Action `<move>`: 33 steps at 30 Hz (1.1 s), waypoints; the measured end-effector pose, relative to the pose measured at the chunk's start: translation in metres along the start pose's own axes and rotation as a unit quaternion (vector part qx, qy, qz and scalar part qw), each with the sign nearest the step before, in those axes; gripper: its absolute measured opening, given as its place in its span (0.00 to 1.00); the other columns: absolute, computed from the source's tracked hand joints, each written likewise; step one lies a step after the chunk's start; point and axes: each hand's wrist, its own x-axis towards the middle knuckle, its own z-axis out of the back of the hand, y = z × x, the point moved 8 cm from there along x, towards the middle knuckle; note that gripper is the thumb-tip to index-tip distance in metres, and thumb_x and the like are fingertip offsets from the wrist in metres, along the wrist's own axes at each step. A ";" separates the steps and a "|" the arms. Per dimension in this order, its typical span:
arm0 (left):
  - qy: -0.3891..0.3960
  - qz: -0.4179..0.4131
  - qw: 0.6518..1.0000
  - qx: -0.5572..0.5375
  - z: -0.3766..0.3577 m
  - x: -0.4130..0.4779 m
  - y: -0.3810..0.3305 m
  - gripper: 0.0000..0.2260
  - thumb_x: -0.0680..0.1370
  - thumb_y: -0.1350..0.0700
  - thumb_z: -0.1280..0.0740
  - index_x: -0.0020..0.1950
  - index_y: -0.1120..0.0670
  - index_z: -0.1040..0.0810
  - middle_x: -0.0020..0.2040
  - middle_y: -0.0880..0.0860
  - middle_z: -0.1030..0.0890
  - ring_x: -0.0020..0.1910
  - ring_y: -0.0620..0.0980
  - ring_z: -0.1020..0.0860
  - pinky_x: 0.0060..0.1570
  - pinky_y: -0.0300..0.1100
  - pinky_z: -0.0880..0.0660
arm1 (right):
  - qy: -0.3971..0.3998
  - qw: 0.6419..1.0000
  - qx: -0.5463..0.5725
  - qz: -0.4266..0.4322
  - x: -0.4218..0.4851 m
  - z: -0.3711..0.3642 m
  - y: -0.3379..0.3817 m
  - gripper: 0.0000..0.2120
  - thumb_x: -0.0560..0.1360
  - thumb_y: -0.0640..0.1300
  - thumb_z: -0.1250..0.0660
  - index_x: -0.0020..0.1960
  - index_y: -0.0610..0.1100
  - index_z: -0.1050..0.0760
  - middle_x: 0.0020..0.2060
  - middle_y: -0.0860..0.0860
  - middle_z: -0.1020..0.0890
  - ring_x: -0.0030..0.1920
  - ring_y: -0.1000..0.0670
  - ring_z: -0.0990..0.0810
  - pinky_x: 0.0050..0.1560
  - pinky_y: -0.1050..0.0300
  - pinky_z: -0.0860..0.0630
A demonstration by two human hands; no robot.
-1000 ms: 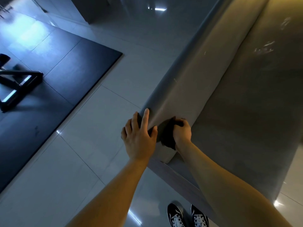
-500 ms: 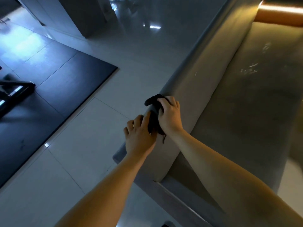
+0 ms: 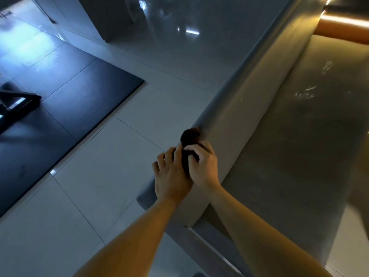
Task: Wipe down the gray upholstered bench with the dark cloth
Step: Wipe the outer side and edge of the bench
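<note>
Two bare forearms reach in from below; the left hand (image 3: 171,173) rests with relaxed, spread fingers on the rounded edge of the gray bench (image 3: 249,116), holding nothing; just beside it the right hand (image 3: 202,166) curls round the dark cloth (image 3: 189,135) — bunched, pressed against that same edge; beyond lie pale floor tiles (image 3: 99,176) and a black mat (image 3: 69,100).

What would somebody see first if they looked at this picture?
Two hands in the middle: the right hand grips a dark cloth against the rounded edge of the gray bench, and the left hand rests beside it. A big black floor patch spreads at left.
</note>
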 end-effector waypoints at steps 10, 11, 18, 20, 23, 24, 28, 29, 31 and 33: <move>-0.025 -0.009 1.000 -0.013 0.003 0.000 0.001 0.26 0.80 0.41 0.42 0.77 0.48 0.38 0.67 0.52 0.28 0.63 0.55 0.31 0.61 0.52 0.32 | -0.094 0.988 -0.024 -0.123 0.085 0.041 -0.013 0.13 0.81 0.37 0.39 0.61 0.46 0.21 0.60 0.52 0.27 0.60 0.49 0.25 0.66 0.54 0.28; -0.026 -0.009 1.000 -0.013 0.003 0.000 0.001 0.26 0.80 0.41 0.41 0.77 0.48 0.37 0.67 0.52 0.28 0.63 0.55 0.31 0.60 0.52 0.32 | -0.093 0.988 -0.019 -0.122 0.075 0.038 -0.006 0.12 0.80 0.38 0.39 0.59 0.46 0.21 0.59 0.52 0.27 0.59 0.50 0.24 0.64 0.56 0.28; 0.008 -0.020 1.000 0.014 0.004 0.000 0.000 0.32 0.72 0.39 0.44 0.75 0.49 0.39 0.69 0.52 0.29 0.65 0.55 0.31 0.62 0.51 0.31 | 0.000 0.997 -0.048 -0.068 0.008 0.001 0.015 0.08 0.80 0.40 0.36 0.55 0.47 0.19 0.55 0.56 0.26 0.48 0.60 0.25 0.49 0.72 0.26; 0.002 -0.015 1.000 -0.003 0.003 0.001 0.002 0.30 0.76 0.39 0.42 0.76 0.48 0.39 0.69 0.51 0.29 0.64 0.54 0.31 0.62 0.51 0.32 | -0.005 0.996 -0.091 -0.021 0.026 0.008 0.017 0.11 0.80 0.39 0.36 0.59 0.48 0.21 0.59 0.54 0.27 0.55 0.56 0.25 0.58 0.63 0.26; -0.008 -0.013 1.000 -0.015 0.002 0.002 0.003 0.27 0.80 0.39 0.43 0.78 0.46 0.39 0.69 0.52 0.29 0.65 0.54 0.32 0.63 0.52 0.33 | -0.046 0.990 -0.123 -0.045 0.072 0.032 0.002 0.18 0.81 0.37 0.39 0.69 0.46 0.25 0.67 0.48 0.31 0.66 0.45 0.28 0.68 0.52 0.29; -0.006 -0.014 1.000 -0.016 0.002 0.002 0.002 0.27 0.81 0.39 0.44 0.78 0.46 0.39 0.69 0.52 0.29 0.66 0.54 0.32 0.63 0.52 0.33 | -0.056 0.989 -0.114 -0.077 0.084 0.041 -0.006 0.19 0.81 0.36 0.40 0.70 0.46 0.26 0.69 0.47 0.32 0.67 0.43 0.29 0.69 0.50 0.30; -0.009 -0.015 1.000 -0.019 0.003 0.002 0.003 0.26 0.81 0.40 0.43 0.78 0.47 0.39 0.69 0.52 0.28 0.65 0.55 0.31 0.63 0.53 0.32 | -0.035 0.986 -0.099 -0.130 0.084 0.031 -0.013 0.18 0.82 0.39 0.42 0.71 0.46 0.29 0.70 0.46 0.34 0.69 0.41 0.34 0.69 0.46 0.31; -0.011 -0.017 1.000 -0.016 0.004 0.002 0.002 0.26 0.81 0.40 0.42 0.77 0.47 0.38 0.68 0.52 0.28 0.64 0.55 0.31 0.62 0.53 0.32 | -0.031 0.987 -0.091 -0.126 0.074 0.025 -0.013 0.17 0.83 0.42 0.41 0.71 0.47 0.30 0.69 0.45 0.34 0.69 0.42 0.34 0.68 0.45 0.30; -0.015 -0.023 1.000 -0.010 0.006 0.001 0.000 0.27 0.80 0.40 0.41 0.77 0.48 0.37 0.67 0.53 0.27 0.63 0.55 0.30 0.61 0.52 0.31 | -0.035 0.990 -0.079 -0.115 0.054 0.019 -0.013 0.20 0.82 0.49 0.37 0.72 0.46 0.32 0.68 0.45 0.32 0.66 0.44 0.30 0.64 0.47 0.25; -0.010 -0.023 1.000 -0.015 0.006 0.001 -0.001 0.28 0.79 0.39 0.41 0.77 0.47 0.39 0.68 0.52 0.28 0.64 0.55 0.30 0.61 0.52 0.31 | -0.041 0.990 -0.077 -0.108 0.039 0.018 -0.014 0.20 0.82 0.49 0.36 0.72 0.45 0.32 0.66 0.46 0.30 0.62 0.45 0.25 0.59 0.52 0.22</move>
